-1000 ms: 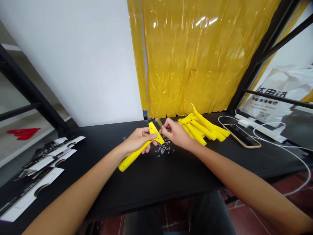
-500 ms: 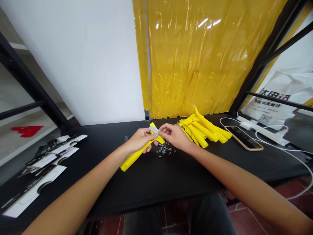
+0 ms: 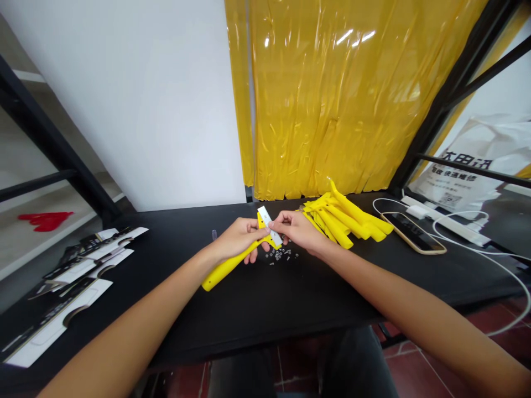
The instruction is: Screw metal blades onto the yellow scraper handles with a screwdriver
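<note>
At the far left of the frame, a crumpled red item (image 3: 45,221), its material hard to tell, lies on a pale shelf (image 3: 25,243) that the picture's edge cuts off. Lower down, overlapping white-and-black printed cards (image 3: 89,290) with rounded notches hide much of one another. The matt black surface (image 3: 249,315) spreads from them toward the middle, its front edge running across the lower frame. Near the centre stands a small clear piece (image 3: 214,234), partly covered by the left hand (image 3: 237,239). The fingers of that hand curl around a smooth yellow T-shaped plastic handle (image 3: 222,271) near its broad head; the rounded end points toward the lower left, well back from the front edge. A flat silvery metal strip (image 3: 266,218) lies along the head, hiding most of it. The right hand (image 3: 301,231) has its fingers gripping the strip's right side, the thumb tips of both hands close together there. Beneath and just beside them, tiny metal screws and nuts (image 3: 279,255) are scattered, some covered. Right of centre, more yellow handles (image 3: 346,218) overlap in a heap before a glossy, creased yellow plastic curtain (image 3: 323,110). Farther right lie a dark-screened phone (image 3: 415,233) and a looping white cable (image 3: 516,315), cropped by the frame.
</note>
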Available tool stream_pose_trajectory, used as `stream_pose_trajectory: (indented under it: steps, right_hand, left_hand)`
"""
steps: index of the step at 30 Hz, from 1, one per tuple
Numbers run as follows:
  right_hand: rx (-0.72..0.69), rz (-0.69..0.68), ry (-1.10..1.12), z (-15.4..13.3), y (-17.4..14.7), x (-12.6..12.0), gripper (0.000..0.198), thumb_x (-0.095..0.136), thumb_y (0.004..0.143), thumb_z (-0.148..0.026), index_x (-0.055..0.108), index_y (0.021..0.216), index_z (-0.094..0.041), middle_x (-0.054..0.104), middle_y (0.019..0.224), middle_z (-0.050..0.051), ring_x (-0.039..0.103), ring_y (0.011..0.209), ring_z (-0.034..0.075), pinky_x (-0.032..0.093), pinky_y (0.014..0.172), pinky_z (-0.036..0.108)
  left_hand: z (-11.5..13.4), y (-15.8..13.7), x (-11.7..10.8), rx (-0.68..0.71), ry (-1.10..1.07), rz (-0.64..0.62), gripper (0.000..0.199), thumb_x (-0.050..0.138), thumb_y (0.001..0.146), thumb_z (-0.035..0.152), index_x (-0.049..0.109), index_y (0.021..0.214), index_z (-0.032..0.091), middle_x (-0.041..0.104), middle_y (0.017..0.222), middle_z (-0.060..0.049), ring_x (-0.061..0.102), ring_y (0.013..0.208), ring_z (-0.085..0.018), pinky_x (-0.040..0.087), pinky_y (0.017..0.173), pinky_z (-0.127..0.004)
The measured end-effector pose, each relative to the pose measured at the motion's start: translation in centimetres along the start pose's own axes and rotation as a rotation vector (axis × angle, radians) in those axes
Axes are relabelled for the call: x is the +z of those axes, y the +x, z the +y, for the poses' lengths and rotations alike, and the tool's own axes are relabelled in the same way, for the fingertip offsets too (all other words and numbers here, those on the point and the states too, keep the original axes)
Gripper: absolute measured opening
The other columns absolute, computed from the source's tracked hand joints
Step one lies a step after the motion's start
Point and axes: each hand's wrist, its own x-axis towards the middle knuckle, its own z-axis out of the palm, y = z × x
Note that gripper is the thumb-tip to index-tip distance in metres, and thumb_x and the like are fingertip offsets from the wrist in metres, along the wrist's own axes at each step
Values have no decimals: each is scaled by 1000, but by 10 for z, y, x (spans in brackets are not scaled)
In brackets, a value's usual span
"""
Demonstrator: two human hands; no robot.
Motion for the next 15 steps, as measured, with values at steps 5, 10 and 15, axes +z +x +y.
stream_pose_trajectory:
  steps: [5, 10, 15]
  right_hand:
    - [-12, -72, -36, 2, 1, 0, 24, 73, 83, -32, 56, 74, -18, 64, 64, -1, 56, 49, 9, 50, 42, 21]
    - [-30, -142, -8, 5, 4, -7, 20, 71, 85, -30, 57, 77, -17, 65, 67, -1, 59, 53, 10, 54, 45, 22]
    - [-56, -166, -5, 6, 4, -10, 23, 73, 83, -34, 57, 78, -18, 66, 69, -1, 59, 56, 10, 55, 46, 22]
  left_hand:
    - [1, 0, 1, 1, 13, -7, 36, 64, 87, 51, 65, 88, 15, 74, 78, -10, 61, 42, -13, 39, 37, -23]
    - [0, 1, 0, 3, 8, 12, 38, 65, 87, 54, 66, 87, 16, 74, 76, -11, 60, 41, -12, 38, 36, -22]
    - [0, 1, 0, -1, 23, 25, 39, 60, 90, 54, 66, 92, 16, 74, 75, -10, 61, 42, -13, 40, 36, -23]
